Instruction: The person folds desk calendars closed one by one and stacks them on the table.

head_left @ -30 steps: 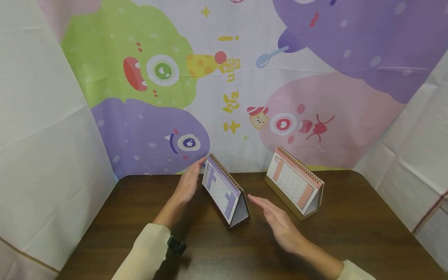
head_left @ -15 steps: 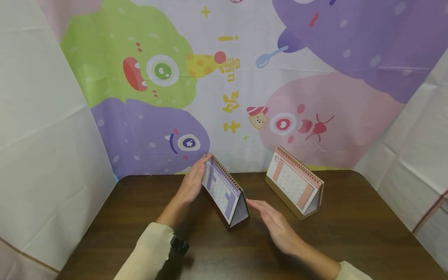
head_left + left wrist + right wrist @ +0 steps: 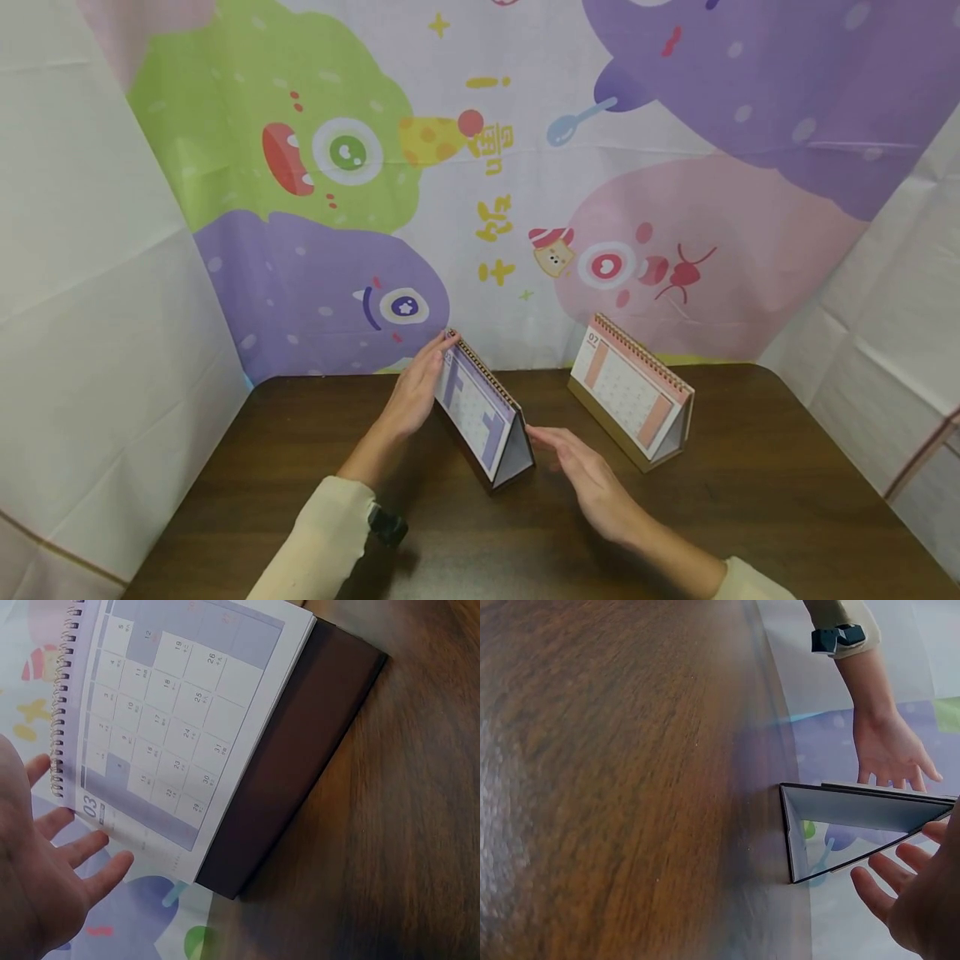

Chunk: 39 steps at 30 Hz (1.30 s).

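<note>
A purple desk calendar (image 3: pixel 472 408) marked 03 stands as a tent on the dark wooden table, between my two hands. At its far left end is my left hand (image 3: pixel 411 390), fingers straight, fingertips right at the spiral-bound top corner. In the left wrist view that hand's spread fingers (image 3: pixel 109 877) overlap the calendar's end edge. My right hand (image 3: pixel 592 482) has its extended fingertips at the near right end, by the back panel. The right wrist view shows the calendar's hollow triangular side (image 3: pixel 847 825), with the right fingers (image 3: pixel 874 892) along its back.
A pink desk calendar (image 3: pixel 633 387) marked 07 stands to the right, close beyond my right hand. The table (image 3: pixel 300 467) ends at a cartoon-printed cloth (image 3: pixel 517 208) behind; white cloth walls rise at both sides. My left wrist wears a dark strapped device (image 3: pixel 387 525).
My left hand has moved right and slightly up onto the purple calendar's far corner. My right hand has shifted slightly left to its near end. Both calendars stay where they were.
</note>
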### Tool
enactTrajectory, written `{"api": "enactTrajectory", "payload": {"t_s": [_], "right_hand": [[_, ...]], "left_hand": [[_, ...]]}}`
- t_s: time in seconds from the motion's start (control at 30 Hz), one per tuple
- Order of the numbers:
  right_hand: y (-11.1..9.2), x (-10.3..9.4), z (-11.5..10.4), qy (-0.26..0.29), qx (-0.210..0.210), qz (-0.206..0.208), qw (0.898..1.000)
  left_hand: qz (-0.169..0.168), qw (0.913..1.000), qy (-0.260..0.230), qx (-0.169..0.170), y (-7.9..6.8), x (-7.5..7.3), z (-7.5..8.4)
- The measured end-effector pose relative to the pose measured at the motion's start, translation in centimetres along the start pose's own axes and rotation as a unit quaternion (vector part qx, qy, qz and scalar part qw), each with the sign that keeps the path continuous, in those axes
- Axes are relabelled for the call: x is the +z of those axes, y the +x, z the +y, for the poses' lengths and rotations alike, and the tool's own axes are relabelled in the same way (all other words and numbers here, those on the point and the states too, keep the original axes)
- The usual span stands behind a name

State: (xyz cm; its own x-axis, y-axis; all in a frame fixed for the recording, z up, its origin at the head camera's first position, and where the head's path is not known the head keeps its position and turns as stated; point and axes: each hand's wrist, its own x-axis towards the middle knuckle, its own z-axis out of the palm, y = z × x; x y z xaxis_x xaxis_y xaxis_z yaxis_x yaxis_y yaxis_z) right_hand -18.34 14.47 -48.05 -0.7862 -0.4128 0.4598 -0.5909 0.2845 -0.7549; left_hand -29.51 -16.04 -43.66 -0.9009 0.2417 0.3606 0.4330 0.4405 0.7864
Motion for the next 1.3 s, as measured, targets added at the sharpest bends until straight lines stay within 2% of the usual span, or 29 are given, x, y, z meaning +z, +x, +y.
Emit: {"api": "enactTrajectory", "payload": {"t_s": [0.53,1.0,1.3], "right_hand": [[0.8,0.0,-0.2,0.043,0.053,0.021,0.997],[1.1,0.2,-0.6,0.064,0.059,0.032,0.996],[1.2,0.4,-0.6,0.053,0.063,0.046,0.996]], "left_hand": [[0.007,1.0000,-0.002,0.003,0.1,0.2,0.2],[0.013,0.9999,-0.003,0.004,0.1,0.3,0.2],[0.016,0.9998,-0.004,0.005,0.1,0.3,0.2]]}}
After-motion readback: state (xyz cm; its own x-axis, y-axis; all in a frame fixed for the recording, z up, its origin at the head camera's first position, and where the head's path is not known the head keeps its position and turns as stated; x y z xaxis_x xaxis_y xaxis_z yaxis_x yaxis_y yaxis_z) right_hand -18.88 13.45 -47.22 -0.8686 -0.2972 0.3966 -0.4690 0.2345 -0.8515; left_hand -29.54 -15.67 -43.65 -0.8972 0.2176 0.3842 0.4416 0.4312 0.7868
